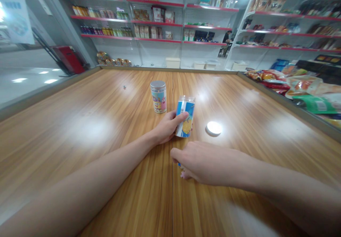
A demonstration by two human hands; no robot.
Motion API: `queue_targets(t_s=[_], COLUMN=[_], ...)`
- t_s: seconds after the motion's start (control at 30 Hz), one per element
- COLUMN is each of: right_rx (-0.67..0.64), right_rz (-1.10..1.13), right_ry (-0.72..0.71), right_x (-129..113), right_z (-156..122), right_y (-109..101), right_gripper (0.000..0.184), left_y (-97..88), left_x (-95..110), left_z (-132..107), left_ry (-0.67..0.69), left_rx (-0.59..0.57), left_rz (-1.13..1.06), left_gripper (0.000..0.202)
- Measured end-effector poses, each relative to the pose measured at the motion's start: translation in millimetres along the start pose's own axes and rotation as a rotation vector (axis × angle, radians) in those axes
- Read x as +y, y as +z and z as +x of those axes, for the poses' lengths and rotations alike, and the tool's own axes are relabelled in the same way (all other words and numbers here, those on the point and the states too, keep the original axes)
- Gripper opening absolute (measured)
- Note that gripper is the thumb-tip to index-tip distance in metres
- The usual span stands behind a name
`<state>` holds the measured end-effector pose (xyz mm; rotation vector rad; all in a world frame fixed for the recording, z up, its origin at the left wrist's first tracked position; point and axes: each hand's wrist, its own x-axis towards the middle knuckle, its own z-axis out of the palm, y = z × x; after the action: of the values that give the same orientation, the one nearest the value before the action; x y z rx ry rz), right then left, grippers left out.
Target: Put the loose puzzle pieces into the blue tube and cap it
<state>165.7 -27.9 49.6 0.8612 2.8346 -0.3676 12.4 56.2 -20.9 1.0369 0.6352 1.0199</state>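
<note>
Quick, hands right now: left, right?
Left hand: closed around the blue-label jar.
Right hand: curled on the table over something small and blue; grip cannot be told.

Lidded jar (158, 96) behind-L of open jar (185, 116); lid (214, 128) R of it, on table (80, 130).

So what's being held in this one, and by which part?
The left hand grips the blue-labelled plastic jar around its middle. The right hand covers something small and blue; a grip there cannot be told.
</note>
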Motion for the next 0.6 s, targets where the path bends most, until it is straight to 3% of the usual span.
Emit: queue_targets(t_s=[0.1, 0.27, 0.6], right_rx=[0.011, -0.055, -0.045], right_rz=[0.038, 0.04, -0.051], right_ry=[0.042, 0.034, 0.001], right_x=[1.5, -1.0, -7.2], right_z=[3.3, 4.5, 7.5], right_y=[3.4, 1.7, 1.1], right_gripper=[0.023, 0.017, 0.013], left_y=[0.8, 0.4, 0.1], left_x=[0.7, 0.4, 0.4], left_z=[-0.5, -0.1, -0.3], left_ry=[0.003, -0.011, -0.002], left_rx=[0.003, 0.007, 0.001], left_rz=[0.003, 0.002, 0.003], left_gripper=[0.055, 0.055, 0.055])
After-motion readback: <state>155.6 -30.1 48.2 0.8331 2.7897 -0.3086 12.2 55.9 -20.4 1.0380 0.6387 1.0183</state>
